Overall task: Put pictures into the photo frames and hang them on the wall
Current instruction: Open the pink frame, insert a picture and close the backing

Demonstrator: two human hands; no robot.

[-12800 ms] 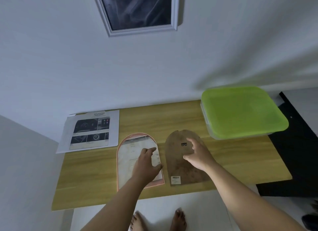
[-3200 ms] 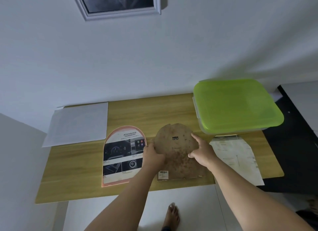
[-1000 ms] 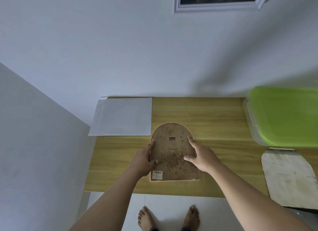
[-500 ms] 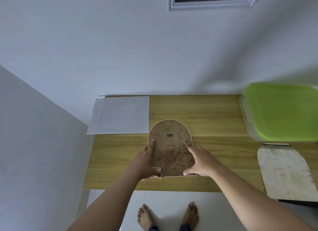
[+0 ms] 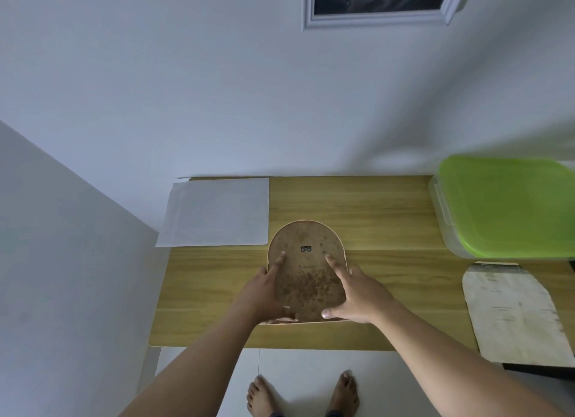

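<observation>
No legible text; marks on frame back [image 5: 306,261], arched sheet [image 5: 513,317] blurred.

Table top [image 5: 373,217]: pale wood grain, smooth, matt. Backing board [image 5: 306,279]: brown fibreboard, mottled with dark spots, dull; small hanger [image 5: 306,248] on it, apparently metal. Paper sheet [image 5: 217,211]: white, matt. Arched sheet [image 5: 513,314]: paper, stained. Lid [image 5: 510,205]: green plastic, smooth, slight sheen. Box [image 5: 441,213] beneath: cloudy translucent plastic.
</observation>
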